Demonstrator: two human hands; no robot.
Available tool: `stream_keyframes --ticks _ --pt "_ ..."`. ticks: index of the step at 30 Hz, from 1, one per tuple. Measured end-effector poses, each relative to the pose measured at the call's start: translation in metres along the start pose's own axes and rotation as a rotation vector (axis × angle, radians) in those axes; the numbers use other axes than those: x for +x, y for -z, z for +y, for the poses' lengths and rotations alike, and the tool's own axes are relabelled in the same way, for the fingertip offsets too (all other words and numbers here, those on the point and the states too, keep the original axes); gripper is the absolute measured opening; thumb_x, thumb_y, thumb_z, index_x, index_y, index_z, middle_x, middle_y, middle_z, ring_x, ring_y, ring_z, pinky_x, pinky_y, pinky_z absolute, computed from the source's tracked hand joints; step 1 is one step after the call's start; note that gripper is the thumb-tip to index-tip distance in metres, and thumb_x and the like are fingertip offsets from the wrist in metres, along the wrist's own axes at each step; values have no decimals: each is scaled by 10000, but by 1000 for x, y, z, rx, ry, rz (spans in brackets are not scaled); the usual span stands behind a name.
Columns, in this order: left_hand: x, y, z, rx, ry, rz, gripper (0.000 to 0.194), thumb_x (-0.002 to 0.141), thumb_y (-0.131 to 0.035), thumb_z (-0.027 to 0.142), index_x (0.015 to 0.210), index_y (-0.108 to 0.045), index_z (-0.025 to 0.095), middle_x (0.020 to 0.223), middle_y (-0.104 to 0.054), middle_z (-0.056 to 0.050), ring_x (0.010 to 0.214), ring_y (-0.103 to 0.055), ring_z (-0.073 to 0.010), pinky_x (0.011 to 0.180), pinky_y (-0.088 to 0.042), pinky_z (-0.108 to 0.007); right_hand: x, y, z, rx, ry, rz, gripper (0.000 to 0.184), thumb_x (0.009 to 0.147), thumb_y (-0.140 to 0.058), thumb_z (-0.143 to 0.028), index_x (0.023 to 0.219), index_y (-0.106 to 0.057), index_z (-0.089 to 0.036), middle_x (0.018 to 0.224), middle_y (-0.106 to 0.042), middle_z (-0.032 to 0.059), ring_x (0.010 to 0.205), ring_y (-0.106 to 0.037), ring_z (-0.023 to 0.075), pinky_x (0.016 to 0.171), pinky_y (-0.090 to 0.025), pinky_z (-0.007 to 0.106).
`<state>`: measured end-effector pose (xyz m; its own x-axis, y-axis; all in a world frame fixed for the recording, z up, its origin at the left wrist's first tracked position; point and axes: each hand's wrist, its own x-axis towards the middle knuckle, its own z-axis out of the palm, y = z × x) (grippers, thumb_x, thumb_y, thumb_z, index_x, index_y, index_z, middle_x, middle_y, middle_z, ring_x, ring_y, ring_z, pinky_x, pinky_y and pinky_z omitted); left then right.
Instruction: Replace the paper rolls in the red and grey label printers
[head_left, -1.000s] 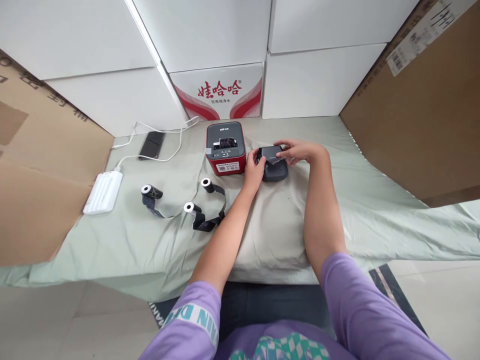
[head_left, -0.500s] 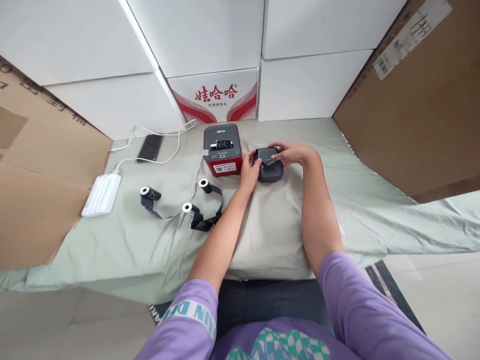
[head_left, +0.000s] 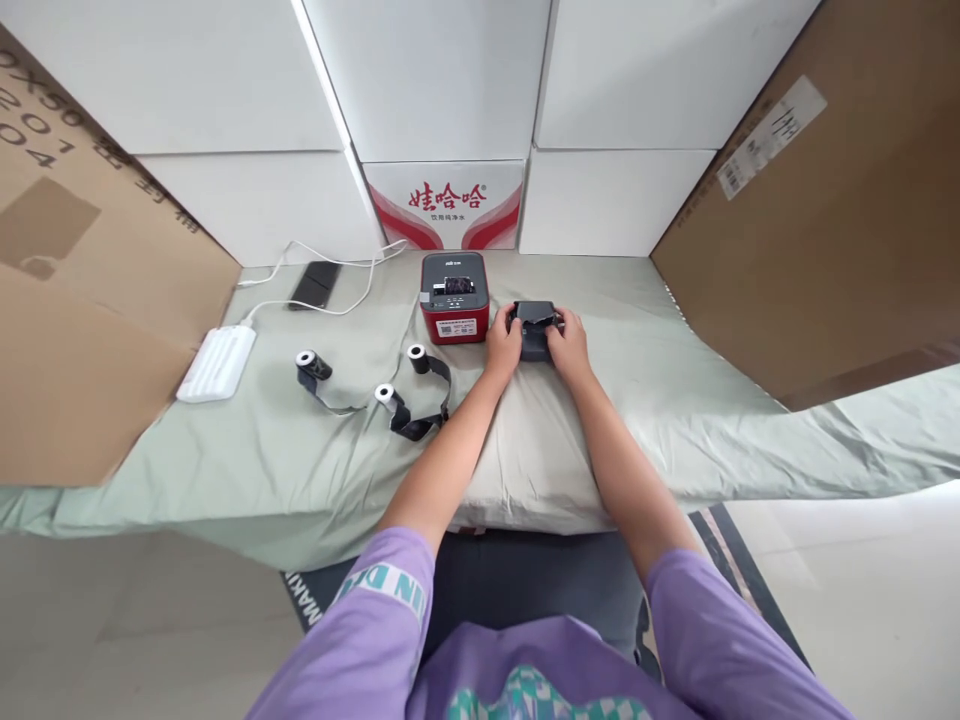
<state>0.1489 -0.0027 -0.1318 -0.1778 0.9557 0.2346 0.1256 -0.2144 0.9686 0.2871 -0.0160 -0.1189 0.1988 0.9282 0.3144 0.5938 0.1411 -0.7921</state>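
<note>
A small dark portable printer rests on the cloth-covered table, with a strip of dark paper sticking out across its top. Against its left side is my left hand, fingers closed around the edge. My right hand grips the opposite side, its thumb near the front. Just to the left stands a red and black label printer, upright, with a dark strip showing in its top slot. The undersides of both hands' fingers are hidden.
Several dark paper rolls with white cores lie left of my forearm, one roll apart from the others. A white power bank with a white cable and a black phone lie farther left. Cardboard boxes flank the table; white boxes stand behind.
My right hand has come down from the printer's top right to its right side, near the front. My left hand stays at the left side. The camera view has shifted slightly.
</note>
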Motion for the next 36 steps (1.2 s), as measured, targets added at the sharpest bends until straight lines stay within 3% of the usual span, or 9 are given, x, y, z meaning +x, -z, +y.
stream_keyframes --ticks 3,6,11,14,19,23,28,32,36 --pt "-2 4 9 13 25 17 334 974 -458 160 1255 -638 175 1330 -703 -102 1277 -641 -201 1139 -459 -316 -1 -5 -1 -121 18 -87 869 725 -657 -414 1499 -410 -106 1452 -515 238 1354 -498 344 1159 -389 502" --pt "-4 7 15 40 50 31 324 1015 -421 221 1232 -660 195 1306 -716 -82 1285 -632 -212 1145 -452 -330 -7 -10 -5 -183 50 -87 1191 643 -758 -574 1594 -216 -105 1534 -427 280 1422 -413 416 1171 -332 581" --pt "-7 7 18 45 42 50 342 1043 -406 321 1241 -659 205 1334 -701 -102 1302 -620 -237 1152 -447 -376 -18 -13 -17 -206 88 -50 1351 617 -749 -687 1624 -84 -79 1484 -468 304 1373 -461 425 1145 -347 578" --pt "-15 11 36 19 -149 46 403 1054 -380 443 1256 -644 215 1352 -691 -115 1317 -611 -234 1164 -439 -384 -21 -11 -24 -216 66 -12 1340 651 -716 -699 1629 -40 -80 1471 -481 303 1360 -475 422 1135 -353 578" --pt "-42 29 94 -63 -574 -25 462 1053 -349 550 1259 -609 230 1346 -685 -108 1309 -619 -211 1121 -474 -357 -21 -2 -24 -253 44 21 1289 688 -697 -634 1619 -7 -72 1469 -481 298 1373 -464 421 1130 -370 567" --pt "-54 68 119 21 -605 -28 422 1052 -369 542 1226 -598 234 1227 -714 -90 1220 -662 -212 1069 -498 -354 -18 1 -19 -283 48 80 1266 660 -713 -532 1614 -15 -79 1455 -485 268 1345 -476 415 1132 -368 583" --pt "-41 148 115 291 -290 57 275 1023 -477 386 1201 -611 225 1138 -723 -78 1174 -663 -219 1030 -495 -325 -16 0 -14 -304 27 162 1194 668 -703 -446 1612 -55 -109 1390 -508 236 1301 -487 410 1122 -366 614" --pt "-23 212 105 481 -99 45 183 919 -610 283 1084 -656 219 1054 -724 -66 1047 -675 -207 967 -498 -313 -14 3 -10 -336 2 218 1125 699 -684 -432 1598 -87 -117 1409 -472 255 1309 -467 419 1111 -361 641" --pt "-8 242 98 569 6 -38 250 861 -649 250 1108 -675 219 1030 -718 -60 960 -664 -189 906 -491 -290 -10 4 -6 -344 -44 255 1125 693 -686 -438 1592 -89 -118 1429 -435 268 1324 -437 429 1112 -341 665"
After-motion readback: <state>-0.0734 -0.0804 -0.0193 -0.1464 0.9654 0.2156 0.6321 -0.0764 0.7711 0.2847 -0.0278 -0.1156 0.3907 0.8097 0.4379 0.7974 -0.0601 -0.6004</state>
